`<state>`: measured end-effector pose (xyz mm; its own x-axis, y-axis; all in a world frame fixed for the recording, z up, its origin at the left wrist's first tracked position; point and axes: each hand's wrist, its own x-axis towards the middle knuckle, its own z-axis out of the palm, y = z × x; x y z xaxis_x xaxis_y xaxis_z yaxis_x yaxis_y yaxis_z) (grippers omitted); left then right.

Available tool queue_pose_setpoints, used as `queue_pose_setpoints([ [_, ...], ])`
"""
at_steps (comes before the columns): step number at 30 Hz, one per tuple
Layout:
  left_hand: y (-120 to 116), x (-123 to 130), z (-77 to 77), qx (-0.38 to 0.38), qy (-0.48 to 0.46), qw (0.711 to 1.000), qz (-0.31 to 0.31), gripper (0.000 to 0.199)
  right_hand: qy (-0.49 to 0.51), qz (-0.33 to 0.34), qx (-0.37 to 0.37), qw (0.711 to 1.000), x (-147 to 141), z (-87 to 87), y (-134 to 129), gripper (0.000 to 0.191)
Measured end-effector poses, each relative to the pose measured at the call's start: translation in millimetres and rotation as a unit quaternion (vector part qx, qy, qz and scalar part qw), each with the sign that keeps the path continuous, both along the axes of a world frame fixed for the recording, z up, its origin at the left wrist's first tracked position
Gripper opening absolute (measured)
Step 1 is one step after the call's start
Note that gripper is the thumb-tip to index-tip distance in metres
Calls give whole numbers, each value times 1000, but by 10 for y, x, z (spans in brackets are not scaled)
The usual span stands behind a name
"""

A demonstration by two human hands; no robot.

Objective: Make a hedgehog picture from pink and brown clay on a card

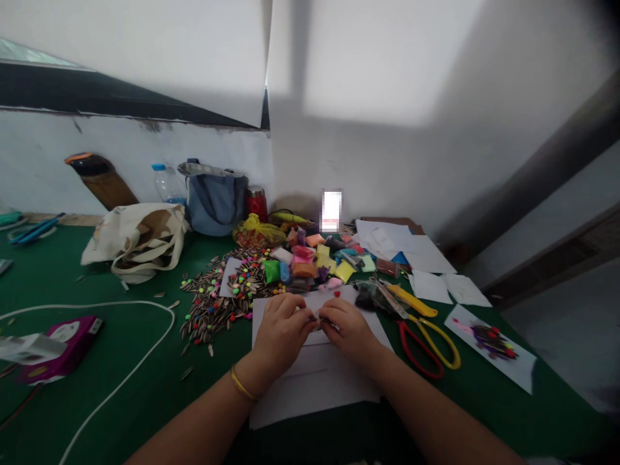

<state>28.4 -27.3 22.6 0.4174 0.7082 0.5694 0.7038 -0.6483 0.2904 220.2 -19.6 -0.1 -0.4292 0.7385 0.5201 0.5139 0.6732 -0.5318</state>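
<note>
My left hand and my right hand meet over white paper sheets on the green table. Thumbs and fingertips of both are pinched together around a small whitish piece, too small and covered to name. A yellow bangle circles my left wrist. Just beyond my fingers a little red bit lies on the paper. Left of my left hand spreads a pile of striped sunflower seeds mixed with small coloured balls.
Coloured clay packets are heaped behind the paper. Scissors with red and yellow handles and a yellow utility knife lie right. A decorated card is farther right. A white cable, purple box and cloth bag are left.
</note>
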Motion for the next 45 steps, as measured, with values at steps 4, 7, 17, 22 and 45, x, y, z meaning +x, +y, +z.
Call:
queue_pose_setpoints([
  [4,12,-10,-4,-3,-13,1000,-23,11,-28,6,0,1000,12,28,4,12],
  [7,41,-36,-31,-33,-51,998,-35,10,-19,6,-5,1000,28,26,13,12],
  [17,51,-24,-77,-18,-48,998,-30,5,-5,25,-33,999,11,24,-15,13],
  [22,25,2,-28,21,-34,999,-33,11,-2,19,-37,999,-8,46,-29,12],
  [45,94,21,-131,-369,-283,885,-32,27,44,48,-94,993,108,15,53,30],
])
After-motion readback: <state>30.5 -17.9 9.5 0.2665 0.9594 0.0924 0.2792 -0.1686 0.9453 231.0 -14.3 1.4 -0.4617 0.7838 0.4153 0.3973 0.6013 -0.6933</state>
